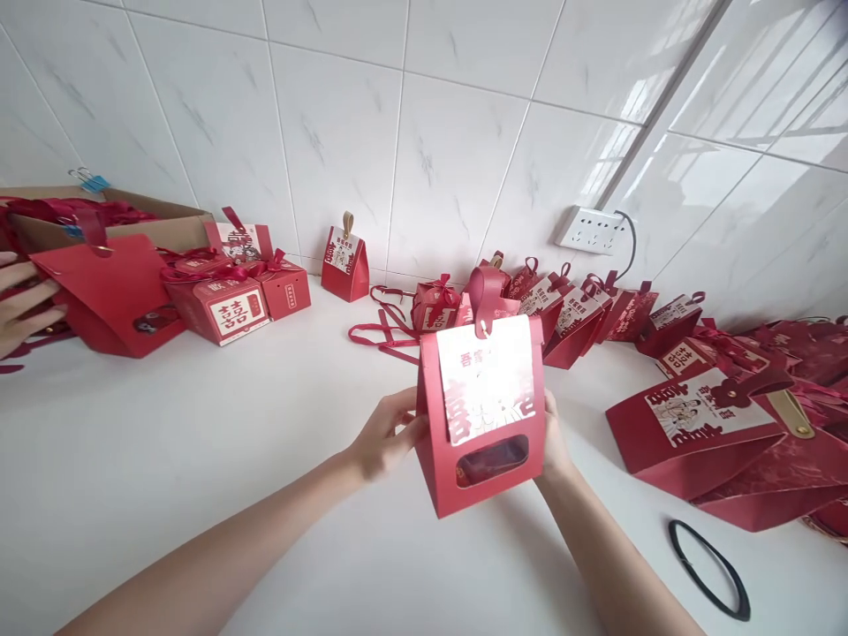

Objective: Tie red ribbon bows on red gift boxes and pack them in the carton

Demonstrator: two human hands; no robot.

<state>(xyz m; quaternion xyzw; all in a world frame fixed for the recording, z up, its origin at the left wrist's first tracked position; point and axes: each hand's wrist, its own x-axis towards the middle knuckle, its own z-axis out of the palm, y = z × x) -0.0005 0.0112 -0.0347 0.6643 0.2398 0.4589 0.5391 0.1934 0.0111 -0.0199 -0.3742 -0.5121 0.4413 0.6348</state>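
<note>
I hold a red gift box (487,415) upright on the white table (199,442), near the middle. It has a white printed label, a small window low on its front and a red loop tab on top. My left hand (388,433) grips its left side with the fingers curled round the edge. My right hand (553,442) is pressed against its right side, mostly hidden behind the box.
Another person's hand (19,300) at the far left touches a flat red box (112,291) beside a cardboard carton (165,221). Several red gift boxes line the tiled wall and fill the right side. A black hair band (708,565) lies front right. A wall socket (589,231) sits behind.
</note>
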